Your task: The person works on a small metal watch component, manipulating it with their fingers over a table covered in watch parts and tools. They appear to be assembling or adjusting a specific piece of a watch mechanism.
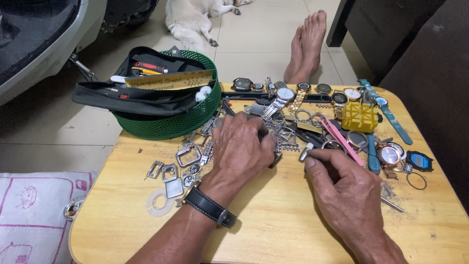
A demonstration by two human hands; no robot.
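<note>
Wooden surface (273,220) holds the work; your left hand (242,146) lies curled over the watch parts (288,137) at twelve o'clock, its grip hidden; your right hand (342,188) pinches a small metal tool (305,154) beside them; loose cases (178,168) at nine o'clock remain unassembled.

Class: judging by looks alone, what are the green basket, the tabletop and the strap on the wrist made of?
Green basket: likely plastic, moulded mesh wall. Tabletop: wood or wood laminate, pale grain, matte. Strap on the left wrist: probably black leather, stitched edge, metal buckle.
</note>
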